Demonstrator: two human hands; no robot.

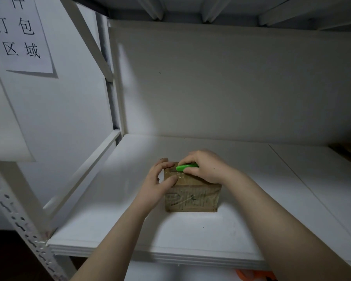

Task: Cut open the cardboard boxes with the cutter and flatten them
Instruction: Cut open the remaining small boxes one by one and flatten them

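A small brown cardboard box (192, 197) with clear tape and dark scribbles stands on the white shelf board (190, 236), near its middle. My right hand (206, 167) is closed around a bright green cutter (185, 167) and rests it on the box's taped top, the green tip pointing left. My left hand (160, 179) holds the box's upper left corner, fingers over the far edge and thumb on the top face. The cutter's blade is hidden.
A white back panel (231, 82) rises behind the shelf. A perforated metal upright (18, 216) and a diagonal brace stand at the left. A paper sign (18, 33) hangs at the upper left. Something orange (251, 275) shows below the shelf's front edge.
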